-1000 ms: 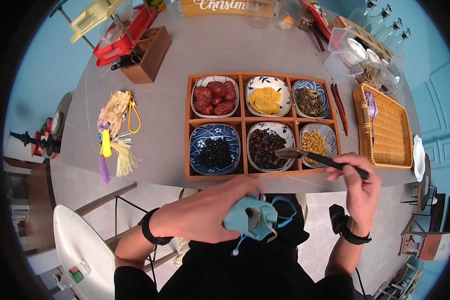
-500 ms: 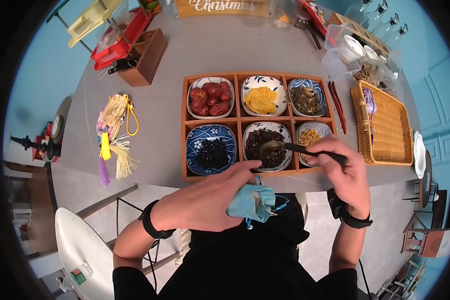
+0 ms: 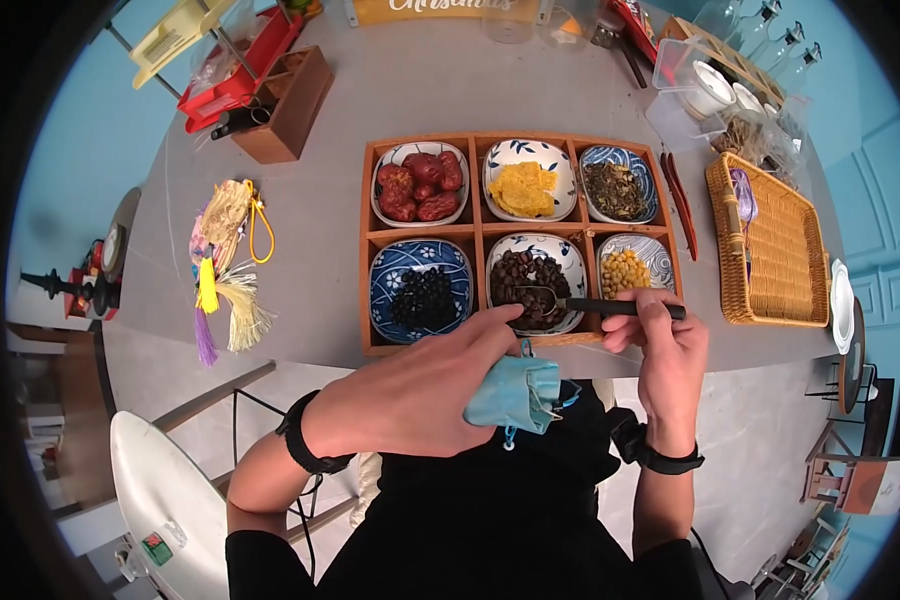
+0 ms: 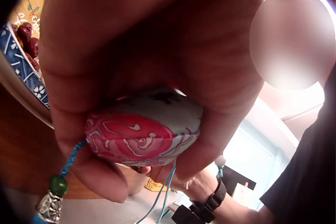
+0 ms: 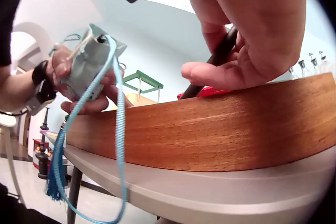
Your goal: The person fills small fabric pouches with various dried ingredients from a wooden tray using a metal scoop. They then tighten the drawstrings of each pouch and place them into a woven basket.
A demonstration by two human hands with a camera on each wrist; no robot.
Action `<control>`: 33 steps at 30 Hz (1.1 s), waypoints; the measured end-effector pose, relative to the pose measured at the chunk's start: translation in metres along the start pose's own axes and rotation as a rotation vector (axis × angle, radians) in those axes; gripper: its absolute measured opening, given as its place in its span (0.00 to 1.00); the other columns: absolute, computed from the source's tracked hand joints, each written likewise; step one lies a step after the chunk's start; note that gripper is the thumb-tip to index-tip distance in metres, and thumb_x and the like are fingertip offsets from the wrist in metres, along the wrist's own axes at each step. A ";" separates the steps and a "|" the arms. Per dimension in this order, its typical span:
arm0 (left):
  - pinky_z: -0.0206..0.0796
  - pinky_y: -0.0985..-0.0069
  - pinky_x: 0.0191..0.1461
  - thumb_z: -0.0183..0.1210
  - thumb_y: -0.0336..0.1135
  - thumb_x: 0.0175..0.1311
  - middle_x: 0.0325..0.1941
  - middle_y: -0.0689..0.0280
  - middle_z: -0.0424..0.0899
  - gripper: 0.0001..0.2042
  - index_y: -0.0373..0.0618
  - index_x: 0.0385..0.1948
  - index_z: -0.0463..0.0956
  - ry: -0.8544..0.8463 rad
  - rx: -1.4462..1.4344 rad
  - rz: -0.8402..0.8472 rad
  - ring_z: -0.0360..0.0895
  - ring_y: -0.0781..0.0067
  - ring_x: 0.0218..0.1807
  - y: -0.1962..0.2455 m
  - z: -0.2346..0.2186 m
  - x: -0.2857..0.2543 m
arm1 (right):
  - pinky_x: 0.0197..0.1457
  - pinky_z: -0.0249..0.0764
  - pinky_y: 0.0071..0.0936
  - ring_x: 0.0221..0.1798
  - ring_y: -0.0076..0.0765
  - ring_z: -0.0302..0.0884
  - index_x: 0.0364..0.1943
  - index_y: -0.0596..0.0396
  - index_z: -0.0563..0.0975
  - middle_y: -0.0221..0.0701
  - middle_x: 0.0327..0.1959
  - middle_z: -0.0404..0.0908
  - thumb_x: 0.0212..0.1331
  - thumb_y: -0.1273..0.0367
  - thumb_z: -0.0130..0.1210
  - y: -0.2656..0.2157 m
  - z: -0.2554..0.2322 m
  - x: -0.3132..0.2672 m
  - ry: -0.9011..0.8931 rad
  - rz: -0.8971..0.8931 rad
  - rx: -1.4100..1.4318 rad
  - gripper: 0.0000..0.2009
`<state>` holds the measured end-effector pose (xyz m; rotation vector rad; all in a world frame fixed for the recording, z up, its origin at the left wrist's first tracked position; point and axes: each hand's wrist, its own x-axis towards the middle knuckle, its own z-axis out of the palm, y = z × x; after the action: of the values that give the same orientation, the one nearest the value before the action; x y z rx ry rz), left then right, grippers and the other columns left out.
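My left hand [image 3: 410, 385] grips a light blue drawstring pouch [image 3: 515, 395] just in front of the tray. In the left wrist view, the pouch's underside shows a pink pattern [image 4: 131, 137]; blue cords hang from it. My right hand [image 3: 668, 350] pinches the black handle of a spoon [image 3: 625, 308]. The spoon's bowl sits among dark brown dried pieces [image 3: 538, 268] in a patterned dish [image 3: 573, 262] at the front middle of the divided wooden tray [image 3: 478, 190]. Yellow beans [image 3: 625, 272] lie in the dish beside it, close to my right fingers.
Black beans [image 3: 425, 297], red dates [image 3: 420, 185], yellow pieces [image 3: 522, 188] and dried leaves [image 3: 615, 190] fill the other dishes. A wicker basket [image 3: 778, 250] stands right of the tray. Tasselled sachets [image 3: 225, 260] lie left; a wooden box [image 3: 290, 115] stands behind them.
The spoon has come down from above the dish into the dark brown pieces, moving left with my right hand. My left hand has brought the pouch slightly up and right, closer to the tray.
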<state>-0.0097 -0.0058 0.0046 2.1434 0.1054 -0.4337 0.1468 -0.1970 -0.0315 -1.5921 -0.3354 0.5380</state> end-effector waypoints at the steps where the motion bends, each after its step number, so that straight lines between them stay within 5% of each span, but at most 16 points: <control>1: 0.68 0.65 0.55 0.64 0.30 0.44 0.67 0.58 0.61 0.37 0.38 0.61 0.58 0.000 0.002 0.000 0.73 0.51 0.55 0.000 0.000 0.000 | 0.30 0.75 0.20 0.24 0.26 0.79 0.39 0.69 0.77 0.38 0.25 0.82 0.68 0.70 0.47 0.001 0.002 -0.001 0.048 0.020 0.070 0.12; 7: 0.67 0.68 0.57 0.68 0.28 0.41 0.59 0.59 0.72 0.38 0.42 0.60 0.61 0.181 -0.133 0.176 0.76 0.60 0.54 -0.014 0.005 -0.011 | 0.27 0.73 0.21 0.21 0.29 0.77 0.38 0.69 0.77 0.40 0.24 0.81 0.67 0.68 0.46 0.003 -0.003 0.001 0.156 0.019 0.190 0.14; 10: 0.67 0.71 0.55 0.71 0.30 0.41 0.49 0.62 0.80 0.31 0.42 0.51 0.65 0.203 -0.265 0.006 0.78 0.68 0.50 -0.017 0.005 -0.016 | 0.26 0.72 0.21 0.20 0.30 0.76 0.38 0.69 0.76 0.41 0.23 0.80 0.68 0.68 0.45 -0.002 -0.008 0.003 0.181 -0.034 0.240 0.14; 13: 0.69 0.70 0.50 0.67 0.31 0.48 0.43 0.57 0.80 0.28 0.40 0.52 0.63 0.238 -0.330 0.048 0.80 0.57 0.46 -0.015 0.006 -0.015 | 0.25 0.71 0.22 0.19 0.30 0.74 0.37 0.70 0.75 0.41 0.22 0.79 0.68 0.68 0.45 -0.022 -0.014 -0.001 0.209 -0.105 0.232 0.14; 14: 0.69 0.70 0.50 0.67 0.31 0.48 0.43 0.57 0.80 0.28 0.40 0.52 0.63 0.241 -0.332 0.049 0.80 0.57 0.46 -0.014 0.006 -0.014 | 0.24 0.71 0.22 0.18 0.30 0.74 0.36 0.69 0.75 0.41 0.22 0.79 0.68 0.68 0.44 -0.030 -0.018 -0.004 0.197 -0.169 0.213 0.14; 16: 0.66 0.75 0.54 0.72 0.33 0.47 0.46 0.64 0.76 0.31 0.41 0.53 0.65 0.239 -0.384 -0.017 0.75 0.73 0.47 -0.011 0.005 -0.012 | 0.22 0.71 0.23 0.17 0.31 0.74 0.35 0.70 0.74 0.41 0.21 0.79 0.68 0.68 0.43 -0.048 -0.022 -0.011 0.176 -0.269 0.179 0.15; 21: 0.67 0.73 0.52 0.70 0.34 0.50 0.43 0.61 0.77 0.30 0.39 0.54 0.64 0.250 -0.450 0.042 0.76 0.69 0.45 -0.011 0.011 -0.004 | 0.26 0.74 0.26 0.22 0.35 0.78 0.30 0.68 0.76 0.43 0.26 0.79 0.63 0.70 0.47 -0.084 -0.006 -0.043 0.045 -0.334 -0.028 0.13; 22: 0.68 0.71 0.50 0.68 0.34 0.51 0.43 0.57 0.80 0.30 0.39 0.55 0.62 0.254 -0.421 0.084 0.79 0.63 0.45 -0.011 0.012 -0.003 | 0.27 0.74 0.26 0.24 0.34 0.79 0.29 0.67 0.76 0.43 0.26 0.80 0.61 0.70 0.49 -0.088 0.000 -0.045 -0.059 -0.432 -0.136 0.11; 24: 0.66 0.73 0.53 0.69 0.34 0.50 0.45 0.61 0.77 0.30 0.40 0.54 0.64 0.240 -0.437 0.057 0.76 0.69 0.46 -0.010 0.012 -0.004 | 0.32 0.73 0.28 0.29 0.33 0.78 0.29 0.65 0.78 0.42 0.25 0.80 0.59 0.66 0.54 -0.088 0.002 -0.045 -0.201 -0.595 -0.305 0.12; 28: 0.65 0.75 0.55 0.70 0.33 0.48 0.49 0.65 0.74 0.29 0.41 0.53 0.65 0.241 -0.423 0.089 0.74 0.73 0.49 -0.019 0.014 -0.009 | 0.34 0.71 0.28 0.27 0.34 0.75 0.32 0.64 0.77 0.41 0.27 0.78 0.59 0.58 0.56 -0.080 -0.013 -0.035 -0.106 -0.615 -0.112 0.18; 33: 0.65 0.71 0.56 0.68 0.29 0.45 0.52 0.63 0.74 0.29 0.43 0.51 0.66 0.195 -0.415 0.210 0.75 0.66 0.52 -0.026 0.015 -0.023 | 0.37 0.72 0.22 0.31 0.27 0.77 0.38 0.68 0.77 0.38 0.31 0.78 0.58 0.80 0.45 -0.056 -0.019 -0.013 -0.091 -0.418 -0.225 0.09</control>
<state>-0.0417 -0.0007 -0.0151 1.7585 0.0717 -0.0694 0.1519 -0.2141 0.0264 -1.6541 -0.8001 0.2549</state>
